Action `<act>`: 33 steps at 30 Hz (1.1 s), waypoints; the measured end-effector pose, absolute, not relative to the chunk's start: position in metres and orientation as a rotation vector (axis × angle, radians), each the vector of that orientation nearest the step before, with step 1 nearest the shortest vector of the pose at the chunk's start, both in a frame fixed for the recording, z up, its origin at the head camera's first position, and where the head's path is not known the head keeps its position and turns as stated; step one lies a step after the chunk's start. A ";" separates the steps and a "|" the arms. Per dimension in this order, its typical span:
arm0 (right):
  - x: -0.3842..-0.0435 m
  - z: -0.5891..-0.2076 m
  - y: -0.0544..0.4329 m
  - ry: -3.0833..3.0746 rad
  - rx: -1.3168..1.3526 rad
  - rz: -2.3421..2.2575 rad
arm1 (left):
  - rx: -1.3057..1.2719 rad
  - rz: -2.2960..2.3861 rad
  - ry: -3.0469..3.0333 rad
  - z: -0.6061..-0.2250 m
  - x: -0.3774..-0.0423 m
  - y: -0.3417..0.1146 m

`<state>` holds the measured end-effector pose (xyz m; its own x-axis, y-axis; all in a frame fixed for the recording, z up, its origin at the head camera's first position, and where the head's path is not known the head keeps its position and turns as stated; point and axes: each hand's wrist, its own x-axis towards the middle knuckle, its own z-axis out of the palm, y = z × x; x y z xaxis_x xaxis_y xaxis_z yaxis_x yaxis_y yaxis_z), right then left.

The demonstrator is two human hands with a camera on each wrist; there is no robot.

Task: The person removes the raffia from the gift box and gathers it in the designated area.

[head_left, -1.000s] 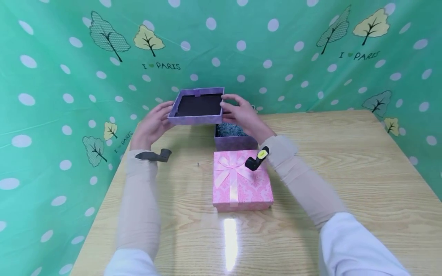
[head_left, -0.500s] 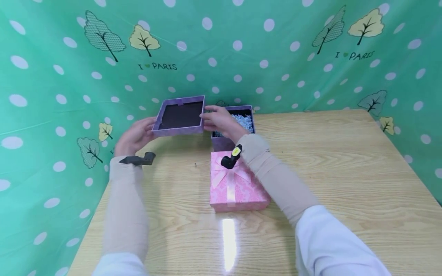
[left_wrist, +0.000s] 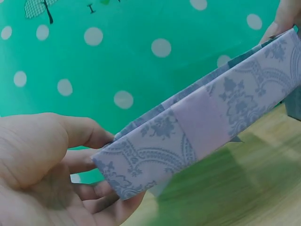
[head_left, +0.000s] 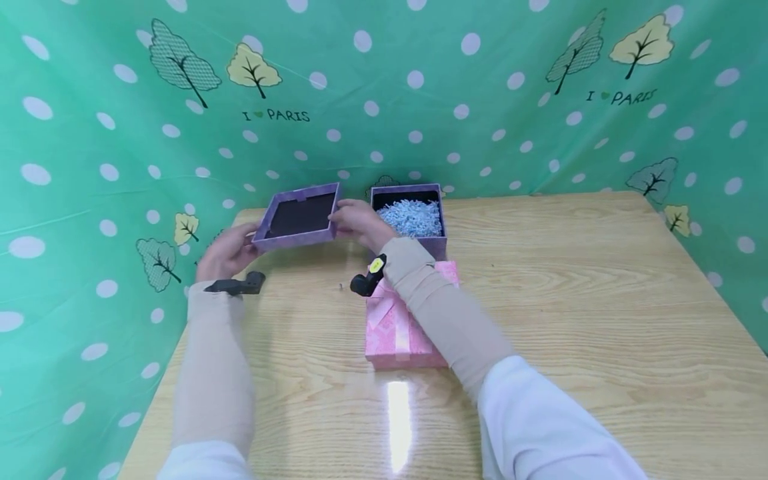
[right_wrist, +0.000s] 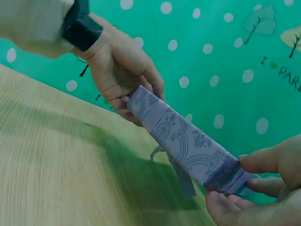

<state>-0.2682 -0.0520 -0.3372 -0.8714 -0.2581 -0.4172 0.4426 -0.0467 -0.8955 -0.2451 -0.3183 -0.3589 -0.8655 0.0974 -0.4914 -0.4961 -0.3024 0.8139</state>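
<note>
Here I am, holding the shallow square purple patterned cardboard lid (head_left: pixel 302 217) above the table, left of the open purple cardboard box (head_left: pixel 437 248) with its pale-blue shredded paper (head_left: pixel 413 217), dark inside facing up. I'm gripping only its ends, so one side could be slipping and tipping if either pinch were loosening. A loose ribbon (right_wrist: pixel 181 174) is dangling underneath, and I'd be trapping it by lowering carelessly. My left hand (head_left: pixel 227 252) is clamping the far end, thumb over fingers; my right hand (head_left: pixel 360 220) is pinching the end nearest the purple box. My right forearm is reaching diagonally over the pink patterned gift box (head_left: pixel 384 333) in front of that box, so a low sleeve could be snagging its satin bow (head_left: pixel 380 310).
</note>
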 end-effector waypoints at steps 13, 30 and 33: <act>-0.271 -0.367 -0.079 1.759 0.199 -1.987 | -0.738 2.135 1.665 -0.377 -0.240 -0.315; -0.264 -0.379 -0.089 1.946 0.240 -1.816 | -0.705 2.070 1.969 -0.403 -0.247 -0.302; -0.265 -0.381 -0.090 1.965 0.215 -1.746 | -0.706 2.009 2.069 -0.408 -0.249 -0.302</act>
<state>-0.2646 -0.0897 -0.3805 -0.8630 -0.2058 -0.4614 0.4339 0.1657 -0.8856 -0.2493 -0.3016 -0.4084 -0.8727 -0.2128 -0.4394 -0.4455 -0.0210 0.8950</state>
